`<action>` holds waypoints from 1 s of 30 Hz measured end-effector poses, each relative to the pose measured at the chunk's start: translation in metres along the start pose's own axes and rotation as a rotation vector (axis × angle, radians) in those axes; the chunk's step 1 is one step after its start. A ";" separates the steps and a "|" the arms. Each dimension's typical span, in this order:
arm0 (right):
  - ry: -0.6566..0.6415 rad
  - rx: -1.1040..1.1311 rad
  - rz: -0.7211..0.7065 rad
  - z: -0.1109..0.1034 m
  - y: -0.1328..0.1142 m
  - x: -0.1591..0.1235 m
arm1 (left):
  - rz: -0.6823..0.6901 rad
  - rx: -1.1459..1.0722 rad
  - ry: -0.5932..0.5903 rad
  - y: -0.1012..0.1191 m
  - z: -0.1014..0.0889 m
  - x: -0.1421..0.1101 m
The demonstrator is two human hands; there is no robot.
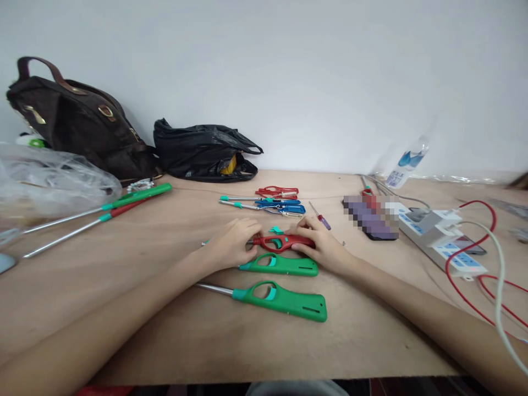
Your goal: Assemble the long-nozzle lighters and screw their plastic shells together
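My left hand [235, 242] is closed around the front end of a red gas lighter [289, 240], covering most of its tube. My right hand [322, 245] grips the same lighter by its handle, thumb on the near side and fingers on the far side. A small teal trigger piece [276, 230] lies just beyond it. Close in front of the hands is a green gas lighter [289, 265], its tube hidden under my left hand. Another green gas lighter [289, 301] lies nearer the table's front edge.
Behind the hands lie opened blue lighter parts [284, 206], red shell halves [278, 191] and a screwdriver [320, 215]. At right are a phone [371, 217], a power strip [437, 242] with cables and a bottle [408, 162]. Bags [202, 151] and two long lighters [136, 197] occupy the left.
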State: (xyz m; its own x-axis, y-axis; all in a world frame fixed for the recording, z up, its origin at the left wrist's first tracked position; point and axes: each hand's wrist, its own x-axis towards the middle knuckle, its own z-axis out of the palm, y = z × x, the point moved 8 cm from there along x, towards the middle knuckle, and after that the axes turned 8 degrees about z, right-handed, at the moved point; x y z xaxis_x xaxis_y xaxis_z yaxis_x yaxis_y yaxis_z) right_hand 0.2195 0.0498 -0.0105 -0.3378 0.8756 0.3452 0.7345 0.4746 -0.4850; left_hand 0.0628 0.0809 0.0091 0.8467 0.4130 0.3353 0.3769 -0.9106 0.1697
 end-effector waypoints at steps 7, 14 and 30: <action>-0.017 0.020 0.030 0.002 0.001 0.000 | -0.015 0.028 -0.009 -0.001 0.000 0.001; -0.016 0.023 0.031 0.002 0.001 0.001 | -0.016 0.026 -0.021 -0.002 0.002 0.001; -0.072 0.105 0.136 0.008 0.015 0.007 | 0.006 0.202 -0.152 0.006 0.003 0.003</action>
State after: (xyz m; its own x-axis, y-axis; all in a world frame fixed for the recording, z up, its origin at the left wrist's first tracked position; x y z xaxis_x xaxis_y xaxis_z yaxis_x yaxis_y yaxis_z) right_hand 0.2232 0.0642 -0.0216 -0.2836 0.9347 0.2141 0.7123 0.3548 -0.6056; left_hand 0.0687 0.0765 0.0080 0.8902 0.4141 0.1899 0.4261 -0.9043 -0.0258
